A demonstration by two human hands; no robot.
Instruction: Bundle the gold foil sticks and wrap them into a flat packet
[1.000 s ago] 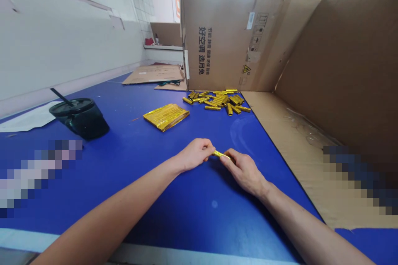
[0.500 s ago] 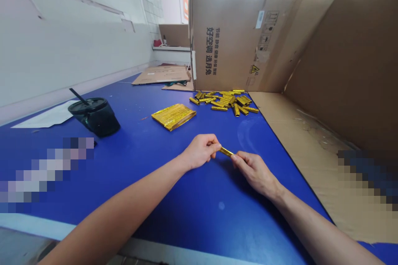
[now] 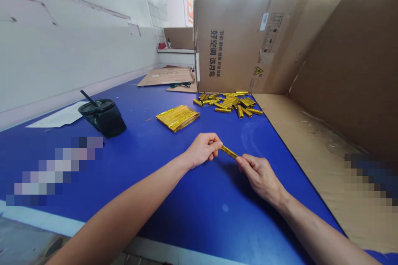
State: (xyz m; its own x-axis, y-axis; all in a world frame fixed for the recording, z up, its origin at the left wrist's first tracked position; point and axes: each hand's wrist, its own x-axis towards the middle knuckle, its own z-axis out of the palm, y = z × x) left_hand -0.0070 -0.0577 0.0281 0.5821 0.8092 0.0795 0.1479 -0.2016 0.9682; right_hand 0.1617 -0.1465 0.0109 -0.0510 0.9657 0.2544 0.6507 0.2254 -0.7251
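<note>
While a slim gold foil roll [image 3: 229, 152] is being pinched end to end between the fingertips of the left hand [image 3: 203, 149] and right hand [image 3: 259, 176] above the blue tabletop [image 3: 217, 223], loose gold rolls [image 3: 228, 103] are being left heaped at upper centre, just right of a flat gold foil stack [image 3: 178, 118]

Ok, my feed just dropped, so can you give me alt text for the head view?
A person's left hand and right hand hold a short gold foil roll between their fingertips above a blue table. Beyond lie a heap of similar gold rolls, by a printed cardboard panel, and a flat gold foil stack; a black lidded cup stands left.
</note>
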